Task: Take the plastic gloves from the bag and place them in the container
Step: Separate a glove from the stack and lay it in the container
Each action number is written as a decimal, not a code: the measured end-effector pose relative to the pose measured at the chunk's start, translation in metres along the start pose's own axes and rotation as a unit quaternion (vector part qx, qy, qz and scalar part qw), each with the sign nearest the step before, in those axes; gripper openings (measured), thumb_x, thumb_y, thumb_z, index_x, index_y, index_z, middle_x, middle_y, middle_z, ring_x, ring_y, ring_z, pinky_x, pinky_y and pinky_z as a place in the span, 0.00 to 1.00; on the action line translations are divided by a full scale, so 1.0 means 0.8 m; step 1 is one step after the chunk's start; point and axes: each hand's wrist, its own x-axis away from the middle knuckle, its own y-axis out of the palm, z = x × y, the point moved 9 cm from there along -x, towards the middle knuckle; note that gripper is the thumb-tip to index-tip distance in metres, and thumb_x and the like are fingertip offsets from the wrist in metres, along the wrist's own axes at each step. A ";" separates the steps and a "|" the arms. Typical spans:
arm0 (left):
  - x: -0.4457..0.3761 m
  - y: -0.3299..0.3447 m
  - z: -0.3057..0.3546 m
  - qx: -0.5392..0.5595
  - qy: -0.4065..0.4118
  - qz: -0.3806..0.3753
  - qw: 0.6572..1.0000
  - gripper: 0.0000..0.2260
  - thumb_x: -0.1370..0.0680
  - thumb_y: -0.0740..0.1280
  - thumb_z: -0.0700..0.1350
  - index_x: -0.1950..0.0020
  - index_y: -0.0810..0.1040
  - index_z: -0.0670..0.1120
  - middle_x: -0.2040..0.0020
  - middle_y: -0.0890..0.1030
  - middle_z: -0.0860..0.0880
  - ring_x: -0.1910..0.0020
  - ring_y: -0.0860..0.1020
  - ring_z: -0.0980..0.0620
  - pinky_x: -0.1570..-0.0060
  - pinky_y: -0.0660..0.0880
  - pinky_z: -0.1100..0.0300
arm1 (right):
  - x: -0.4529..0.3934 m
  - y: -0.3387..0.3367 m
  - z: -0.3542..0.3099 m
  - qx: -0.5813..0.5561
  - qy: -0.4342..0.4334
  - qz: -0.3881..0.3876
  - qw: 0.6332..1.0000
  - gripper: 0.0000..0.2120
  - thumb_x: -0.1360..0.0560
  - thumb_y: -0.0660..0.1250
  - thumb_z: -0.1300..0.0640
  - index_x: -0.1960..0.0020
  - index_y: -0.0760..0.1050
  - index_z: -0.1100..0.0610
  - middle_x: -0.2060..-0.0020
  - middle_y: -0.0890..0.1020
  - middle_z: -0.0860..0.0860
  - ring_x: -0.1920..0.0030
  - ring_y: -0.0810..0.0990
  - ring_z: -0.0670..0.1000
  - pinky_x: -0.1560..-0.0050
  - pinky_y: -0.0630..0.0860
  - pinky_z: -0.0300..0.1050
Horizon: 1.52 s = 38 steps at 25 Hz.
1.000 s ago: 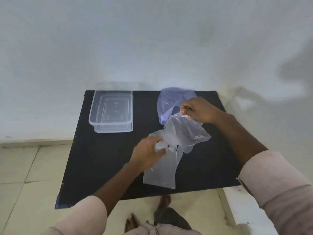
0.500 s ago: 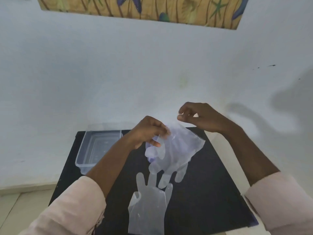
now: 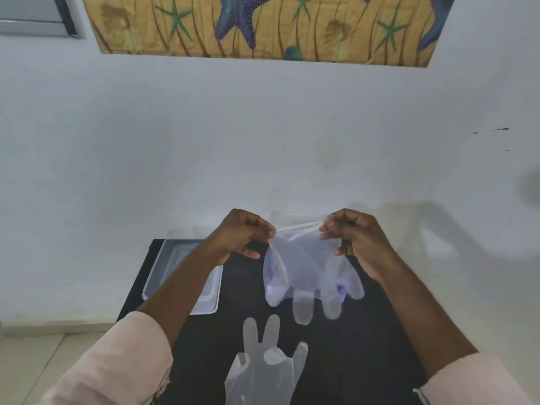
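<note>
A clear plastic glove (image 3: 309,270) hangs in the air over the black table (image 3: 365,340), fingers pointing down. My left hand (image 3: 242,235) pinches its cuff on the left and my right hand (image 3: 353,238) pinches it on the right, stretching the cuff between them. A second clear glove (image 3: 263,366) lies flat on the table near the front edge, fingers pointing away from me. The clear plastic container (image 3: 178,276) sits at the table's back left, partly hidden by my left forearm. A bluish bag shows faintly through the held glove.
A white wall stands directly behind the table, with a starfish-patterned picture (image 3: 263,24) hung high on it. Pale floor tiles (image 3: 29,361) lie to the left of the table.
My hands have spread apart and pulled the glove's cuff taut. The view has tilted upward, showing more of the wall picture. The second glove stays on the table.
</note>
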 end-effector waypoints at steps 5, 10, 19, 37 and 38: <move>0.000 0.020 0.005 -0.004 0.022 -0.050 0.998 0.20 0.32 0.78 0.38 0.43 0.82 0.49 0.44 0.83 0.49 0.47 0.83 0.48 0.58 0.83 0.49 | -0.015 0.027 -0.035 0.096 -0.037 -0.045 0.994 0.03 0.24 0.67 0.60 0.56 0.78 0.58 0.59 0.86 0.55 0.59 0.85 0.52 0.71 0.75 0.40; -0.013 0.022 0.017 0.059 0.052 0.016 0.997 0.09 0.26 0.73 0.45 0.49 0.85 0.42 0.49 0.85 0.45 0.50 0.83 0.49 0.57 0.82 0.49 | -0.020 0.019 -0.041 0.120 -0.033 -0.052 0.991 0.05 0.23 0.66 0.61 0.58 0.78 0.56 0.61 0.86 0.53 0.61 0.85 0.52 0.69 0.76 0.41; -0.016 0.014 0.029 0.073 0.076 0.010 0.994 0.13 0.23 0.69 0.44 0.46 0.81 0.36 0.54 0.87 0.44 0.52 0.85 0.46 0.48 0.81 0.55 | -0.029 0.006 -0.022 0.100 -0.017 -0.025 0.994 0.06 0.23 0.65 0.62 0.59 0.77 0.57 0.62 0.85 0.57 0.63 0.84 0.53 0.64 0.78 0.41; -0.070 -0.241 -0.149 0.084 -0.081 0.150 0.982 0.06 0.22 0.66 0.39 0.54 0.83 0.42 0.58 0.85 0.44 0.63 0.85 0.52 0.48 0.79 0.54 | -0.185 0.272 0.097 0.100 0.072 -0.052 0.991 0.09 0.27 0.60 0.65 0.63 0.75 0.57 0.58 0.84 0.65 0.64 0.84 0.54 0.56 0.80 0.48; -0.086 -0.260 -0.158 0.085 -0.086 0.149 0.981 0.06 0.22 0.66 0.39 0.54 0.82 0.42 0.58 0.85 0.45 0.63 0.85 0.52 0.47 0.79 0.54 | -0.202 0.290 0.104 0.104 0.077 -0.040 0.991 0.08 0.27 0.60 0.65 0.62 0.75 0.57 0.58 0.84 0.65 0.64 0.83 0.54 0.57 0.80 0.46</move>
